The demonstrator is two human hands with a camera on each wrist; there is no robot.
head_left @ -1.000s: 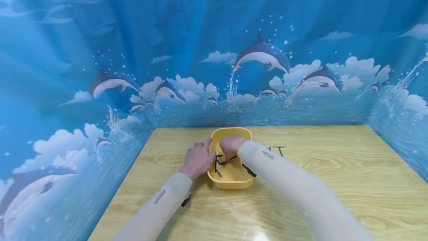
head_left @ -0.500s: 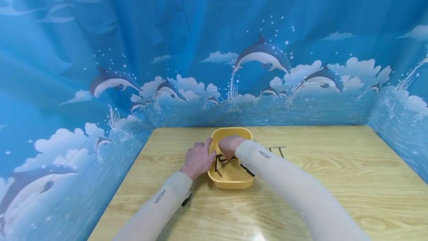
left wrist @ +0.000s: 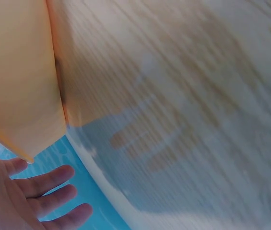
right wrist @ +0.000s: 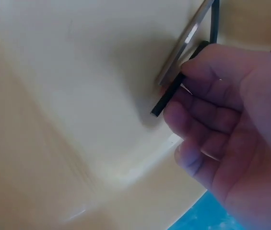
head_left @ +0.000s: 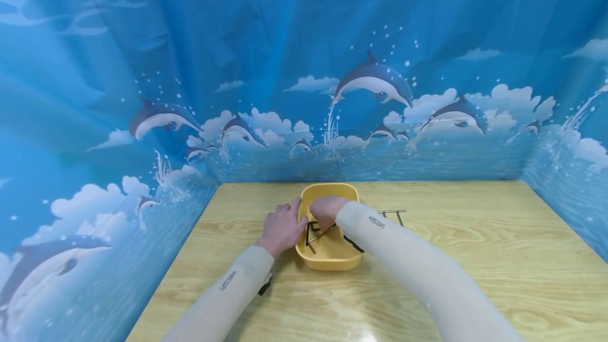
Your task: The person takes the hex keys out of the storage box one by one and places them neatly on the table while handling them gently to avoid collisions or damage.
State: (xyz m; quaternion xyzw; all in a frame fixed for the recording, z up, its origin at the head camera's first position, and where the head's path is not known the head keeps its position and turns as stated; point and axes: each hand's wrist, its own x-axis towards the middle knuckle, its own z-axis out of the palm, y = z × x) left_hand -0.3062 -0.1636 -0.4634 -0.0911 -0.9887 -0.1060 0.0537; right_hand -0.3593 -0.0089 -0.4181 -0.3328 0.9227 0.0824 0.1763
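A yellow bin (head_left: 332, 264) stands on the table, with dark and metallic L-shaped rods (head_left: 321, 234) lying in its left part. My left hand (head_left: 281, 227) rests against the bin's left rim; in the left wrist view its fingers (left wrist: 53, 179) are spread beside the bin wall (left wrist: 20, 72). Reaching inside the bin, my right hand (head_left: 328, 211) is partly hidden by its sleeve in the head view. The right wrist view shows this hand (right wrist: 231, 110) pinching a black rod (right wrist: 166, 98) between thumb and fingers, beside a silver rod (right wrist: 183, 45).
Right of the bin, partly behind the right sleeve, thin metal rods (head_left: 400, 218) lie on the wooden table (head_left: 475, 257). A blue curtain with dolphins (head_left: 285, 41) rises behind the table and along its sides.
My right hand has shifted slightly within the bin. The left hand stays at the rim, and the view has tilted very slightly.
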